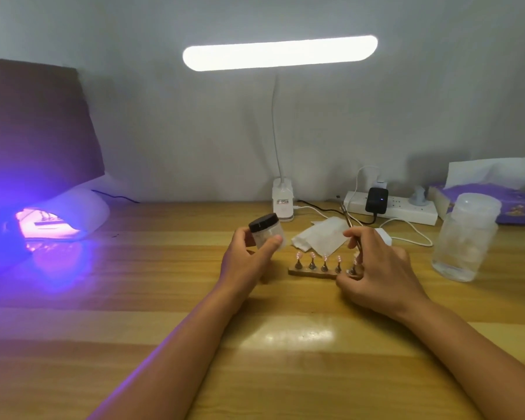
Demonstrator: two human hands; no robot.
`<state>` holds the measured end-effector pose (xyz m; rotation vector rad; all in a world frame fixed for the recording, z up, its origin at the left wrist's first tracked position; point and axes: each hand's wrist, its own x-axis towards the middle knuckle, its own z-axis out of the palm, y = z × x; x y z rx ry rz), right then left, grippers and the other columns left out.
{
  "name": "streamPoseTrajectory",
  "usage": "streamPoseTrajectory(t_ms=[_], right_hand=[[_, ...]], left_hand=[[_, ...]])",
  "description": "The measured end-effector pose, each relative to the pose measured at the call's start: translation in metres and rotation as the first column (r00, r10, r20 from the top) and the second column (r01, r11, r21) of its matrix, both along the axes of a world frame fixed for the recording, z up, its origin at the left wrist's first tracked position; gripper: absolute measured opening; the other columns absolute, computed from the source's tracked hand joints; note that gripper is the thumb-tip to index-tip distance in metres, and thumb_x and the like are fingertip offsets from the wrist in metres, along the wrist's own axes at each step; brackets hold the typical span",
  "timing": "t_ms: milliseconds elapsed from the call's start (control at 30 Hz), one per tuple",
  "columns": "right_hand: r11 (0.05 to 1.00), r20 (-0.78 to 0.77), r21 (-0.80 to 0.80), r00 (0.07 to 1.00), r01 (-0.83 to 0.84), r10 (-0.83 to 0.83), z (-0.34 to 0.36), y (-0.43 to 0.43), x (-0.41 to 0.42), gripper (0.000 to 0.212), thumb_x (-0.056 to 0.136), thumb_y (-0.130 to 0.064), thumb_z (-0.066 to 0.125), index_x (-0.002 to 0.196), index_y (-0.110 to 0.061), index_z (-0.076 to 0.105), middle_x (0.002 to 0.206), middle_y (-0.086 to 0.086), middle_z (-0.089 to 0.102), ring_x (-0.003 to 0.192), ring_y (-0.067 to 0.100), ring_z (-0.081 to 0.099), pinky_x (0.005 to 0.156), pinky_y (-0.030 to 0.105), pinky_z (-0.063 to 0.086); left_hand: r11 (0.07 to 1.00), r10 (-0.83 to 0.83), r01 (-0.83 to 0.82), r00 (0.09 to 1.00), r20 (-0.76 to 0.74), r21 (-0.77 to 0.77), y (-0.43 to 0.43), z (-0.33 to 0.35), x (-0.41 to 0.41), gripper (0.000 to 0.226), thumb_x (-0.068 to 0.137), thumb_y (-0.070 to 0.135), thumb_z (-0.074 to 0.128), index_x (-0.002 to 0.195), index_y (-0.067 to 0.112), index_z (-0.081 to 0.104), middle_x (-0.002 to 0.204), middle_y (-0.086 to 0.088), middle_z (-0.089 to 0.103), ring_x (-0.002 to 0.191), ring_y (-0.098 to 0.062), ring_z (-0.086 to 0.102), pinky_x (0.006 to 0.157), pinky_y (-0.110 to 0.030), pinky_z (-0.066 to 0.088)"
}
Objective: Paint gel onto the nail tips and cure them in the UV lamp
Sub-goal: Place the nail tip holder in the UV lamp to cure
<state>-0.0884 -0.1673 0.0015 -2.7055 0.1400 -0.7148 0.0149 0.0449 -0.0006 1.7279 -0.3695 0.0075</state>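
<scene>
Tabletop open toward UV lamp; 1 seemingly plastic container right

Two bare forearms, bare left grip, bare right grip

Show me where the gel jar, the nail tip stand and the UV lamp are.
gel jar (269,233), head view, on its clear body below the black lid.
nail tip stand (311,272), head view, on its wooden base.
UV lamp (85,212), head view, on its white housing.
</scene>
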Motion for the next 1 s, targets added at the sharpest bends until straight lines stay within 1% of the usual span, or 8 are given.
streamPoseTrajectory(t_ms=[167,400,567,667,767,867,933,1000], right_hand=[[0.999,-0.018,-0.035,0.999,0.033,-0.034,-0.004,0.002,0.001,0.066,0.076,-0.038,0.066,0.131,-0.03,0.03,0.106,-0.016,0.042,0.09,0.003,0.046,0.091,0.032,0.031],[0.999,0.013,-0.045,1.0,-0.01,0.011,-0.006,0.004,0.005,0.06,0.083,-0.032,0.068,0.132,-0.027,0.034,0.106,-0.015,0.046,0.092,0.003,0.049,0.096,0.033,0.038],[0.998,0.007,-0.05,0.999,-0.032,0.033,-0.004,0.004,0.003,0.057,0.084,-0.032,0.068,0.131,-0.027,0.036,0.103,-0.016,0.048,0.089,0.003,0.05,0.102,0.035,0.037],[1.0,0.111,-0.001,0.994,-0.022,0.022,-0.001,0.006,0.0,0.045,0.084,-0.031,0.064,0.123,-0.026,0.044,0.099,-0.015,0.052,0.09,0.005,0.053,0.1,0.035,0.034],[0.998,0.328,0.051,0.945,-0.03,0.011,0.003,0.011,-0.005,0.024,0.089,-0.023,0.049,0.112,-0.021,0.054,0.093,-0.013,0.054,0.084,0.008,0.053,0.094,0.039,0.038],[0.993,0.462,0.102,0.887,-0.057,0.003,0.005,0.017,-0.008,0.023,0.09,-0.012,0.043,0.103,-0.018,0.061,0.09,-0.01,0.052,0.081,0.01,0.053,0.087,0.042,0.04],[0.988,0.472,0.13,0.882,-0.079,0.009,0.006,0.025,-0.009,0.025,0.092,-0.017,0.041,0.102,-0.021,0.063,0.086,-0.008,0.054,0.08,0.011,0.054,0.087,0.043,0.04],[0.988,0.448,0.111,0.893,-0.105,0.045,0.008,0.035,-0.01,0.027,0.096,-0.035,0.038,0.104,-0.025,0.061,0.086,-0.01,0.056,0.079,0.007,0.054,0.088,0.043,0.039]], left_hand=[[0.999,-0.037,0.036,0.999,0.031,0.011,0.0,0.0,-0.001,0.053,0.081,0.052,0.071,0.123,0.029,0.049,0.116,0.007,0.06,0.098,-0.017,0.062,0.071,-0.03,0.051],[0.999,-0.028,0.026,0.993,0.119,0.018,-0.004,-0.002,0.0,0.042,0.083,0.046,0.07,0.117,0.03,0.051,0.109,0.011,0.061,0.091,-0.01,0.062,0.07,-0.029,0.057],[0.999,-0.002,-0.007,0.975,0.223,0.043,-0.003,0.0,-0.003,0.037,0.084,0.042,0.071,0.114,0.03,0.052,0.105,0.013,0.061,0.08,0.009,0.058,0.058,-0.009,0.047],[0.996,0.027,-0.051,0.952,0.304,0.072,-0.003,0.005,-0.009,0.046,0.081,0.05,0.073,0.116,0.033,0.048,0.108,0.015,0.058,0.084,0.003,0.059,0.059,-0.014,0.05],[0.968,0.068,-0.177,0.865,0.497,0.175,-0.003,0.007,-0.018,0.06,0.072,0.066,0.062,0.118,0.03,0.048,0.107,0.014,0.055,0.082,-0.005,0.057,0.057,-0.022,0.049],[0.938,-0.013,-0.232,0.718,0.696,0.257,-0.006,0.006,-0.028,0.06,0.074,0.063,0.064,0.119,0.028,0.049,0.106,0.01,0.052,0.083,-0.005,0.051,0.055,-0.017,0.042],[0.913,-0.084,-0.264,0.628,0.774,0.313,-0.008,0.003,-0.032,0.059,0.074,0.057,0.07,0.119,0.026,0.049,0.107,0.004,0.054,0.087,-0.01,0.051,0.055,-0.017,0.039],[0.898,-0.127,-0.28,0.576,0.808,0.341,-0.01,0.003,-0.032,0.061,0.072,0.051,0.077,0.119,0.025,0.047,0.108,-0.002,0.054,0.09,-0.015,0.053,0.057,-0.019,0.039]])
